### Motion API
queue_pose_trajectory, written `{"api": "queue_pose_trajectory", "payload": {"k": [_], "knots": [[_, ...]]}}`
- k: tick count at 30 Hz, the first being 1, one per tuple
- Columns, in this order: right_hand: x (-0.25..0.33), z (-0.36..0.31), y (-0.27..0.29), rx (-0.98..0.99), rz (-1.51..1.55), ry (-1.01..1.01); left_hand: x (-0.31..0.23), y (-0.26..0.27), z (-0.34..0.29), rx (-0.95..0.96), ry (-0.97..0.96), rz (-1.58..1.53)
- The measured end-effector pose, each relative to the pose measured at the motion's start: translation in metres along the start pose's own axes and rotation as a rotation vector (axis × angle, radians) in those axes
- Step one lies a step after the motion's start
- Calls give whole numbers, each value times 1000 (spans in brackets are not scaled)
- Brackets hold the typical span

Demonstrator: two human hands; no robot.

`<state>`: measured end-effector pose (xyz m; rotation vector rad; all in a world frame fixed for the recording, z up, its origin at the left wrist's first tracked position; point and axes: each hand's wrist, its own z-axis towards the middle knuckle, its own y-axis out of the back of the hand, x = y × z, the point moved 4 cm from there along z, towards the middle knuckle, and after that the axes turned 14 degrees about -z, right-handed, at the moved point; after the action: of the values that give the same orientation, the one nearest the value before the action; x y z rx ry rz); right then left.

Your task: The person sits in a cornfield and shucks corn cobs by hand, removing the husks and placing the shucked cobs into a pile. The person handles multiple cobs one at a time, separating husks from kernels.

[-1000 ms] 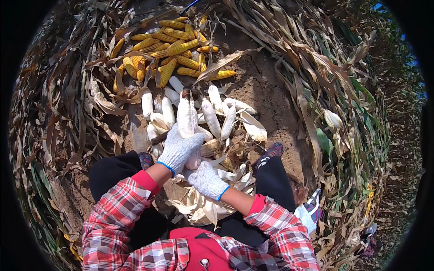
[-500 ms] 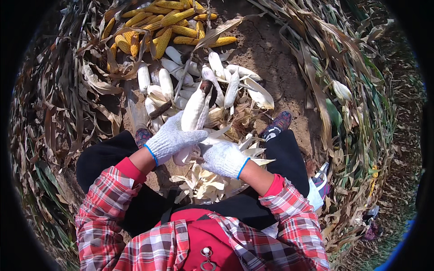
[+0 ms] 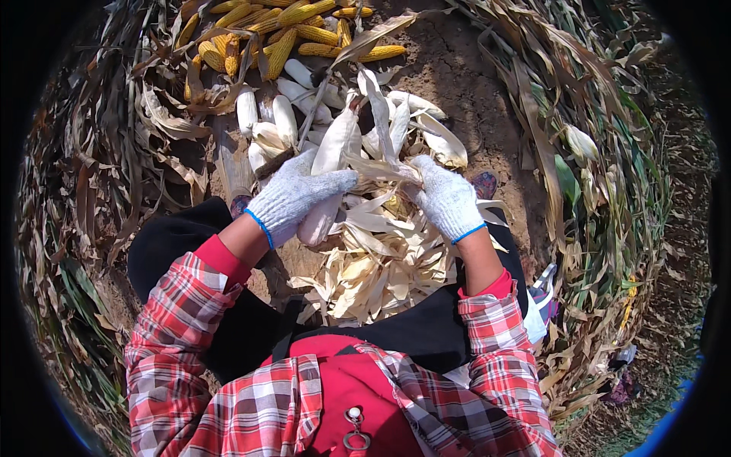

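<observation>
Head camera: nearest the lower edge, a red shirt [image 3: 327,392] is worn under an open plaid shirt [image 3: 171,335], and a metal ring [image 3: 356,440] is hung at its front. Dark trousers [image 3: 388,341] are seen beyond it, the legs spread to both sides. Between the legs, a pile of loose husks [image 3: 373,282] is heaped on the ground. Above and beyond the pile, both hands are covered by pale knit gloves with blue cuffs. A pale ear of corn [image 3: 332,152] is gripped by the left hand [image 3: 293,192], with its thick end toward the body and its tip pointed away. A long dry husk strip [image 3: 378,114] is pinched by the closed right hand [image 3: 444,199], just right of the ear; whether the strip is joined to the ear cannot be told. A patterned shoe [image 3: 485,185] is partly hidden behind the right hand. Past the hands, more pale ears [image 3: 284,120] are strewn over brown soil [image 3: 480,114], some partly wrapped in husk. Farther off, bare yellow ears [image 3: 280,55] are piled together. On both sides, the soil is bordered by dry stalks [image 3: 525,99], among which a green leaf [image 3: 566,181] is seen at the right.
</observation>
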<state>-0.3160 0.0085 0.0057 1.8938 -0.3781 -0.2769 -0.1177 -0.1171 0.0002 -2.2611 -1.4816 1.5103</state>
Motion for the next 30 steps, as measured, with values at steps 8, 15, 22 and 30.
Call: {"api": "queue_pose_trajectory", "payload": {"k": [8,15,22,30], "knots": [[-100,-17,-29,-23,33,-580,-15,44,-1,-135,-114,-257],[53,-43,-110,380,-108,484,0,38,2,-93,-62,-257],[45,-2,-43,240,536,331,13,24,2,79,-40,-36],[37,12,-14,52,1587,10,20,-5,-10,225,93,277]]}}
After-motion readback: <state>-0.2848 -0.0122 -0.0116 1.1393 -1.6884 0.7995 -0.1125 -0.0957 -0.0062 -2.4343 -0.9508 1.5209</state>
